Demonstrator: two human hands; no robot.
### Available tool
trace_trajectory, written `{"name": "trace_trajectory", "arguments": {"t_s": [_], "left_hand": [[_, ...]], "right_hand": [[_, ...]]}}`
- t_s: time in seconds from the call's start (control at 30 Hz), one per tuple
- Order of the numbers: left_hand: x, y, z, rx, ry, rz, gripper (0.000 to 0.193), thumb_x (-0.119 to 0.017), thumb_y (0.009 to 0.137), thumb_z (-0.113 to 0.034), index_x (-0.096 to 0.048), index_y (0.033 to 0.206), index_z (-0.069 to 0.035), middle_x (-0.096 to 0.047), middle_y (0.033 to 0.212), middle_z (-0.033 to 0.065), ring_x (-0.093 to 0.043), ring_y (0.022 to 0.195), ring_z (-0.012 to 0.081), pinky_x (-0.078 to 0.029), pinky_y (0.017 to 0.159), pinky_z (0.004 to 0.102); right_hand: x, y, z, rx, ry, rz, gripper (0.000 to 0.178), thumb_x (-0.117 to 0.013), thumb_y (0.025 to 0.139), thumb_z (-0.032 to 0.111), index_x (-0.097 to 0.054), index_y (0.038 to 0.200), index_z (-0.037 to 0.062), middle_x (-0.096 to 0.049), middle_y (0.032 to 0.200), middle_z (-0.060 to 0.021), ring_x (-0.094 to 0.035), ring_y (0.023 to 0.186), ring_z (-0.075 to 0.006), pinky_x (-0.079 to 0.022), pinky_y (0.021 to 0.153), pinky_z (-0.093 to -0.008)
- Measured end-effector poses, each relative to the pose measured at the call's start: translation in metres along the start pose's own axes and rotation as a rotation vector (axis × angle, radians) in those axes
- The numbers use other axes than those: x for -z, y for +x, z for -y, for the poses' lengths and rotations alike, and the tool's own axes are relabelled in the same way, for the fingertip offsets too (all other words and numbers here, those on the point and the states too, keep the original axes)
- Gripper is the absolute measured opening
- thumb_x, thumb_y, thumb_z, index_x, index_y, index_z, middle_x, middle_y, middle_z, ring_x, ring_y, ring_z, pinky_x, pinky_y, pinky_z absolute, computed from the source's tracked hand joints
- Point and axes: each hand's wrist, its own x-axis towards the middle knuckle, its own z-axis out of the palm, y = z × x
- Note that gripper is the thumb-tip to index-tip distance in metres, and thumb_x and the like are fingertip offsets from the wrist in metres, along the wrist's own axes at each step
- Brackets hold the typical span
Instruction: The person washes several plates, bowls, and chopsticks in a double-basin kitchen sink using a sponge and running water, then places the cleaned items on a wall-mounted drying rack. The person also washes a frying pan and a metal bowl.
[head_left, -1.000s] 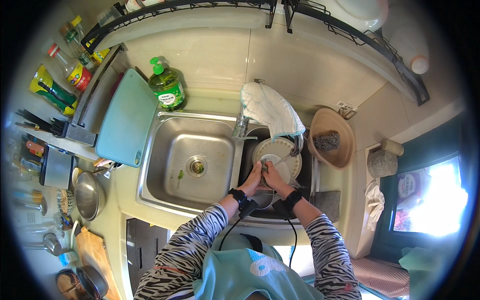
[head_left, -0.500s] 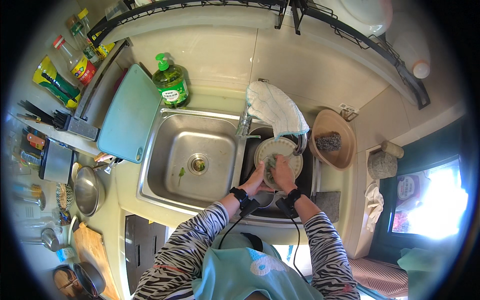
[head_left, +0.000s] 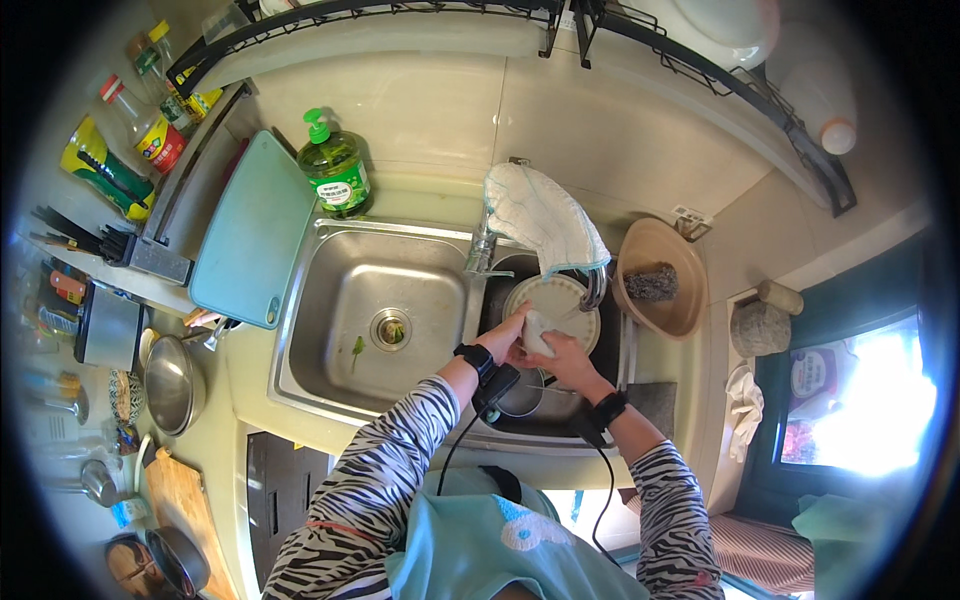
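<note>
My left hand (head_left: 504, 340) and my right hand (head_left: 563, 362) meet over the right basin (head_left: 627, 345) of the sink. Both are closed around a small white bowl (head_left: 538, 324), tilted on its side; my fingers hide part of it. Just behind them a pale plate with a dotted rim (head_left: 570, 293) lies in the basin. Below my hands sits a round metal pot or bowl (head_left: 522, 400), partly covered. A white cloth with blue edging (head_left: 545, 215) drapes over the faucet (head_left: 482, 250).
The left steel basin (head_left: 345, 290) has green scraps by its drain. Behind it stand a green soap bottle (head_left: 335, 175) and a light blue cutting board (head_left: 250, 235). To the right, a tan tub (head_left: 690, 285) holds a steel scourer (head_left: 652, 282). A wire rack (head_left: 400, 12) hangs above.
The white bowl has turned up onto its side between my hands. My right hand has come lower and its forearm swung right; the greyish cloth-like thing under its fingers no longer shows.
</note>
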Motion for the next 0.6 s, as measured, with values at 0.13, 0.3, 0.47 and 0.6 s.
{"name": "trace_trajectory", "arguments": {"t_s": [0.13, 0.3, 0.47, 0.6], "left_hand": [[-0.013, -0.005, 0.012, -0.235, 0.008, -0.018, 0.072, -0.033, 0.089, -0.07, -0.044, 0.135, -0.016, -0.053, 0.131, 0.0066, -0.054, 0.111, 0.0253, -0.046, 0.092, 0.0408], [-0.002, -0.012, 0.027, -0.346, -0.287, 0.158, 0.048, -0.043, 0.098, -0.043, -0.049, 0.131, -0.01, -0.059, 0.123, 0.0045, -0.057, 0.11, 0.0169, -0.046, 0.096, 0.0366], [0.008, -0.018, 0.034, -0.505, -0.307, 0.189, 0.033, -0.046, 0.099, -0.026, -0.052, 0.124, -0.005, -0.061, 0.118, 0.0067, -0.061, 0.104, 0.0181, -0.049, 0.094, 0.0359], [0.014, -0.013, 0.035, -0.546, -0.258, 0.188, 0.027, -0.048, 0.098, -0.02, -0.054, 0.119, -0.004, -0.062, 0.112, 0.0073, -0.062, 0.101, 0.0183, -0.051, 0.091, 0.0343]], "right_hand": [[0.005, 0.008, -0.014, -0.3, 0.738, -0.211, 0.048, -0.065, 0.086, 0.036, -0.059, 0.114, -0.0025, -0.067, 0.099, -0.0137, -0.065, 0.086, -0.022, -0.052, 0.074, -0.0322], [0.002, 0.006, -0.061, -0.491, 1.292, -0.25, 0.048, -0.059, 0.091, 0.038, -0.059, 0.11, -0.0057, -0.066, 0.101, -0.0121, -0.064, 0.088, -0.0184, -0.051, 0.075, -0.0315], [-0.023, 0.02, -0.091, -0.407, 0.535, -0.546, 0.032, -0.055, 0.092, 0.027, -0.06, 0.103, -0.0027, -0.063, 0.1, -0.0181, -0.061, 0.091, -0.0316, -0.047, 0.08, -0.0391], [-0.016, 0.02, -0.047, -0.169, 0.202, -0.68, 0.02, -0.056, 0.086, 0.017, -0.06, 0.097, 0.001, -0.058, 0.103, -0.0196, -0.056, 0.091, -0.0401, -0.045, 0.081, -0.0423]]}}
